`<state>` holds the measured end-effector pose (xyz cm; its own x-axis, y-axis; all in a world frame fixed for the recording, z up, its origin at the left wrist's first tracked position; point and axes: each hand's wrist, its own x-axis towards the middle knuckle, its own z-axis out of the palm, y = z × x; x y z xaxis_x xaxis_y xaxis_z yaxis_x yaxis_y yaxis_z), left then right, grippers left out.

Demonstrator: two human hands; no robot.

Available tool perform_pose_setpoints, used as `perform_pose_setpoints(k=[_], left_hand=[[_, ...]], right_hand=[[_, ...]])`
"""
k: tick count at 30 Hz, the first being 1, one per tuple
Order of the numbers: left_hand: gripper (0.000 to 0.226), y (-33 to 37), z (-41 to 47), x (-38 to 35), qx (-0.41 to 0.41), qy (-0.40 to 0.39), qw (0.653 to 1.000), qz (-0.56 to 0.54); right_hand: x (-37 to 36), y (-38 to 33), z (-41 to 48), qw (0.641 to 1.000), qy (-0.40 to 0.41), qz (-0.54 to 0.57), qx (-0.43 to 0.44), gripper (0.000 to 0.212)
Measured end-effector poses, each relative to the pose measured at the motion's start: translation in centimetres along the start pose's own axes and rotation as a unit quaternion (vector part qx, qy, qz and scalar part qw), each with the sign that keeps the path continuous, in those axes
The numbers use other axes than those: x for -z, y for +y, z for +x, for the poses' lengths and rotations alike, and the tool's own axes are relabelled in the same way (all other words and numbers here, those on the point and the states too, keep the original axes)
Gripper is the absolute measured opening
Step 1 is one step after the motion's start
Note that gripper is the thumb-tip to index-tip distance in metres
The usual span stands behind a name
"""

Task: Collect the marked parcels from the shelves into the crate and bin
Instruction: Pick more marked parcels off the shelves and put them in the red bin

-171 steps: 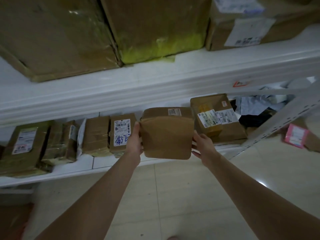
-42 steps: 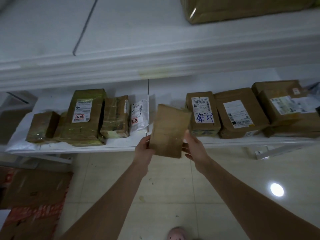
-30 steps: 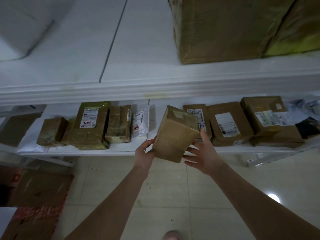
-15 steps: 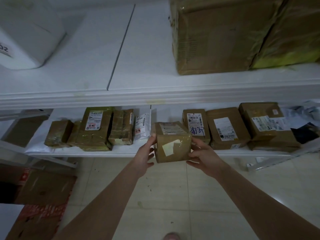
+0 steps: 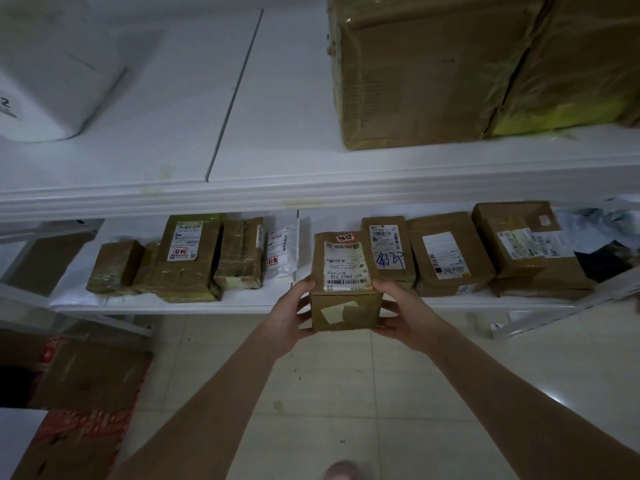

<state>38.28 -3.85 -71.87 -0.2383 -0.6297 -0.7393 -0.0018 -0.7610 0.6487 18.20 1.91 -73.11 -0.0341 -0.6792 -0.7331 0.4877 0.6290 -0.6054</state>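
Left hand [image 5: 287,315] and right hand [image 5: 403,315] grip a labelled cardboard parcel [image 5: 344,284], fingers curled round its sides, before the lower shelf [image 5: 207,304].

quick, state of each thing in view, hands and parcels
held parcel, in front of the lower shelf, label up, taped shut
left hand, grips its left side
right hand, grips its right side
blue-scribbled parcel, lying on the lower shelf, sealed
large carton, standing on the upper shelf, taped shut

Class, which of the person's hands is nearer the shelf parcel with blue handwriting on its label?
Right. The right hand grips the held box just below the blue-marked parcel; the left hand is across the box, farther left.
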Motion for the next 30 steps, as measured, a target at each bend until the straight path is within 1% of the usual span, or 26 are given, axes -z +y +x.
perform_pose_setpoints(k=[1, 2, 3, 4, 5, 7, 9, 11, 12, 13, 14, 15, 17, 18, 20, 21, 22, 23, 24, 25, 27, 28, 29, 30], left_hand=[[0.049, 0.0, 0.1, -0.1, -0.007, 0.006, 1.0, -0.014], [0.071, -0.2, 0.3, -0.1, -0.008, 0.02, 0.999, -0.029], [0.089, -0.3, 0.3, -0.3, 0.002, 0.036, 0.998, -0.047], [0.094, -0.6, 0.3, -0.7, 0.014, 0.046, 0.997, -0.063], [0.093, -0.9, 0.2, -1.1, 0.028, 0.046, 0.995, -0.078], [0.084, -1.3, -0.4, -2.5, 0.054, 0.001, 0.994, -0.091], [0.07, -1.4, -0.7, -3.7, 0.063, -0.032, 0.993, -0.091], [0.049, -1.0, -0.7, -4.2, 0.056, -0.015, 0.995, -0.082], [0.043, -0.9, -0.5, -4.2, 0.053, 0.001, 0.996, -0.074], [0.043, -0.6, -0.3, -4.0, 0.051, 0.014, 0.996, -0.067], [0.048, -0.4, -0.2, -3.7, 0.044, 0.028, 0.997, -0.055], [0.054, -0.1, -0.1, -3.1, 0.033, 0.041, 0.998, -0.035], [0.057, 0.5, 0.2, -1.6, 0.011, 0.054, 0.998, 0.018], [0.053, 1.0, 0.2, -0.8, 0.007, 0.054, 0.998, 0.04], [0.041, 2.0, -0.1, 0.4, 0.006, 0.046, 0.997, 0.069], [0.037, 2.5, -0.2, 0.8, 0.005, 0.039, 0.996, 0.086], [0.033, 2.9, -0.5, 1.0, 0.007, 0.029, 0.994, 0.107], [0.03, 3.3, -0.6, 1.1, 0.007, 0.015, 0.992, 0.127], [0.029, 3.6, -0.6, 1.0, 0.005, 0.004, 0.99, 0.143], [0.034, 3.9, -0.5, 0.9, -0.004, 0.0, 0.988, 0.154], [0.061, 4.1, -0.3, 0.5, -0.044, 0.03, 0.989, 0.135], [0.074, 4.1, -0.3, 0.2, -0.072, 0.053, 0.99, 0.105], [0.081, 4.0, -0.1, -0.1, -0.102, 0.068, 0.99, 0.072], [0.083, 3.8, -0.2, -0.5, -0.12, 0.064, 0.99, 0.041]], right_hand=[[-0.2, 0.1, 0.0, 1.0, 0.0, 0.015, 0.007, 0.036], [-0.5, 0.1, 0.0, 0.999, 0.003, 0.037, 0.017, 0.031], [-1.0, 0.2, 0.0, 0.998, 0.008, 0.063, 0.029, 0.028], [-1.5, 0.3, 0.0, 0.996, 0.014, 0.085, 0.039, 0.029], [-2.0, 0.5, 0.1, 0.994, 0.019, 0.099, 0.049, 0.032], [-3.0, 1.0, 0.2, 0.992, 0.015, 0.107, 0.06, 0.045], [-3.4, 1.7, 0.4, 0.992, -0.01, 0.113, 0.059, 0.054], [-3.7, 1.9, 0.1, 0.994, -0.031, 0.093, 0.05, 0.059], [-3.7, 1.9, -0.1, 0.996, -0.032, 0.065, 0.047, 0.061], [-3.6, 1.9, -0.3, 0.998, -0.018, 0.023, 0.049, 0.066], [-3.3, 1.9, -0.4, 0.998, 0.013, -0.019, 0.064, 0.07], [-2.8, 1.9, -0.3, 0.992, 0.058, -0.051, 0.098, 0.071], [-1.9, 1.5, -0.3, 0.969, 0.127, -0.099, 0.186, 0.063], [-1.5, 1.2, -0.3, 0.955, 0.153, -0.137, 0.213, 0.067], [-0.8, 0.5, 0.1, 0.929, 0.189, -0.234, 0.215, 0.09], [-0.6, 0.2, 0.4, 0.918, 0.191, -0.278, 0.209, 0.095], [-0.6, -0.1, 0.4, 0.913, 0.175, -0.307, 0.203, 0.094], [-0.6, -0.4, 0.4, 0.917, 0.149, -0.317, 0.192, 0.09], [-0.6, -0.5, 0.4, 0.927, 0.115, -0.308, 0.181, 0.083], [-0.6, -0.7, 0.3, 0.94, 0.083, -0.286, 0.168, 0.072], [-0.8, -0.8, -0.3, 0.964, 0.039, -0.23, 0.131, 0.048], [-0.9, -0.6, -0.6, 0.97, 0.037, -0.209, 0.12, 0.042], [-1.0, -0.3, -0.8, 0.975, 0.042, -0.188, 0.113, 0.038], [-1.2, -0.1, -0.9, 0.98, 0.043, -0.164, 0.105, 0.035]])
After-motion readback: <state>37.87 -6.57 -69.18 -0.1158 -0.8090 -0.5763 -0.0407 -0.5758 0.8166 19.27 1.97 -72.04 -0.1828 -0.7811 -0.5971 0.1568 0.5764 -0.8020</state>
